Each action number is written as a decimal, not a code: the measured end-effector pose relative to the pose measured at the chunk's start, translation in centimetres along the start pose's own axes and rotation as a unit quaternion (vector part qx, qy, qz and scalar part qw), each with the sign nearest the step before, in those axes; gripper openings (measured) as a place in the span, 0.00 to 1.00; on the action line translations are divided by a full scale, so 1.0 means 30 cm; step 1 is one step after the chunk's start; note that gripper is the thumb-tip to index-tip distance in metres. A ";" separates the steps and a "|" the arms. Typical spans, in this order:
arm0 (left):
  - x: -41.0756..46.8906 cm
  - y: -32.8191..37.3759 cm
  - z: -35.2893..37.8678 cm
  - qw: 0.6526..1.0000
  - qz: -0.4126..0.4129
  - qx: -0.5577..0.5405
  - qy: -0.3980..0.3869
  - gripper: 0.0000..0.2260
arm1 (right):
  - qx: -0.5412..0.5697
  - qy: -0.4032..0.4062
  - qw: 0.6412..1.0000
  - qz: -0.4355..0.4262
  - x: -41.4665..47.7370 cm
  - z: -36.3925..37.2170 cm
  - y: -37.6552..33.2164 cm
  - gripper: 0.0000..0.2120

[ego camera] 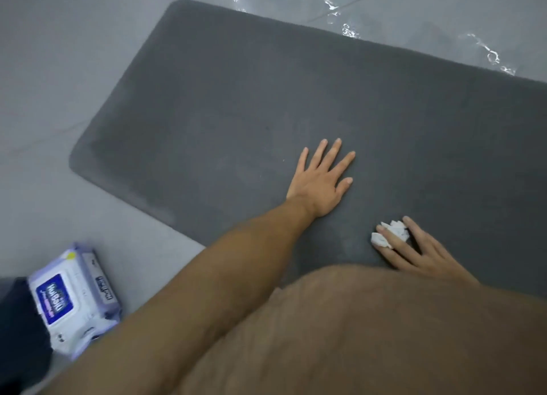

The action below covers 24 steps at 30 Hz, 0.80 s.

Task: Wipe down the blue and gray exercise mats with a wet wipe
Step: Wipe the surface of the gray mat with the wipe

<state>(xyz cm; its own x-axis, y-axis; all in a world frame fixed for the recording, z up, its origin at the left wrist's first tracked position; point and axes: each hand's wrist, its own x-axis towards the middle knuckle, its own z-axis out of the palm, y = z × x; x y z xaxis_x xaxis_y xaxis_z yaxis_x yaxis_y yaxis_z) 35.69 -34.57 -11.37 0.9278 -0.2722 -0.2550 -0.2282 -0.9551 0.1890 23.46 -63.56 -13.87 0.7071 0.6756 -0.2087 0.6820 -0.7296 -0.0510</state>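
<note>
At the gray mat's (236, 98) near edge my right hand (420, 252) presses a crumpled wipe (390, 232), fingers straight; my left hand (318, 184) lies flat, fingers spread; a pack (74, 297) sits off the mat's corner.

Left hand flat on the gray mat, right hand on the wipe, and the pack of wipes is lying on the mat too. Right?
Not quite. The head view shows the pack of wipes lying on the floor beside the gray mat, not on it. The rest holds: left hand flat on the mat, right hand on the wipe.
</note>
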 end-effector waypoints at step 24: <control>-0.025 0.011 0.029 1.000 -0.010 0.009 -0.026 0.28 | 0.052 0.019 0.996 0.070 0.088 -0.044 0.085 0.39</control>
<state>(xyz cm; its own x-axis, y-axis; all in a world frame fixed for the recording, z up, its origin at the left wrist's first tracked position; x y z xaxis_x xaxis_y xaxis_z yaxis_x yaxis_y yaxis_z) 34.66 -34.78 -11.95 0.9159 -0.2589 -0.3067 -0.2162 -0.9621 0.1665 27.32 -63.50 -13.26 0.8016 0.5686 -0.1844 0.5546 -0.8226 -0.1258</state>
